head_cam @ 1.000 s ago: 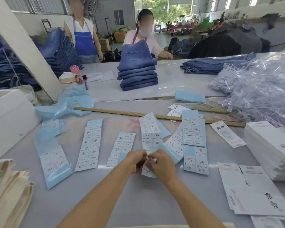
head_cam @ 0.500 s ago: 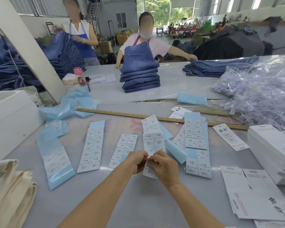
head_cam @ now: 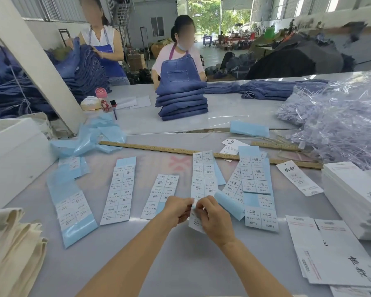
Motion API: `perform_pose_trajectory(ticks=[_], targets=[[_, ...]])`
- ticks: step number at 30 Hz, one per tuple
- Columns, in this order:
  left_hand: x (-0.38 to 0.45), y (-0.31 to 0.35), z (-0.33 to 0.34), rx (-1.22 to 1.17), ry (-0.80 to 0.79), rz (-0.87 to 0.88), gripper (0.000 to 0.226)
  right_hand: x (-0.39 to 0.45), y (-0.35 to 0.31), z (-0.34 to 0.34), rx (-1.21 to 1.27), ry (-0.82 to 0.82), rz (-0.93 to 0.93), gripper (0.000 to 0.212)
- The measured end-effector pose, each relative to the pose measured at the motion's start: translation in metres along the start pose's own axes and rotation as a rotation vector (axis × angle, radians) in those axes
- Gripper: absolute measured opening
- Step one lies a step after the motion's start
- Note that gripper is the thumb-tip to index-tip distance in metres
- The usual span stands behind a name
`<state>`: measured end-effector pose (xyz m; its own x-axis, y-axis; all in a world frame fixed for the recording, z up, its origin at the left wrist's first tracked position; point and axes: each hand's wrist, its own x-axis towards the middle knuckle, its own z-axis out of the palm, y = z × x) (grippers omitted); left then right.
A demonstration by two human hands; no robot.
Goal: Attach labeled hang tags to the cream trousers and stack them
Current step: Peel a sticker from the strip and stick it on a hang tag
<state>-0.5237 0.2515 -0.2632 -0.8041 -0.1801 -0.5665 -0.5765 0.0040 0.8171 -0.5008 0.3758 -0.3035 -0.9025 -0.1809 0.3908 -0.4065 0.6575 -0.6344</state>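
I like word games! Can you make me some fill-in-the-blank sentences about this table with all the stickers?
1. Both hands, left hand and right hand, pinch a sheet of ____.
2. The long wooden ruler lies ____ the sticker sheets, farther from the person.
3. The folded cream trousers sit at the table's ____ edge.
4. The jeans stack is colored ____.

Missing words: stickers; behind; left; blue

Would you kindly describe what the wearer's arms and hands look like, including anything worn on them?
Both forearms are bare, with no sleeve in view. The left hand and right hand show no gloves, rings, watch or bracelet.
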Motion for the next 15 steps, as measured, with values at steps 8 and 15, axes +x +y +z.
perform_pose_trajectory(ticks=[8,15], targets=[[-0.0015,-0.0018,-0.0014,0.021,0.026,0.033,0.027,0.0009,0.0044,0.0035,0.078,-0.045,0.127,0.024],[-0.0024,-0.0012,-0.0015,0.038,0.023,0.037,0.03,-0.0001,-0.0007,0.0039,0.161,0.037,0.122,0.008]])
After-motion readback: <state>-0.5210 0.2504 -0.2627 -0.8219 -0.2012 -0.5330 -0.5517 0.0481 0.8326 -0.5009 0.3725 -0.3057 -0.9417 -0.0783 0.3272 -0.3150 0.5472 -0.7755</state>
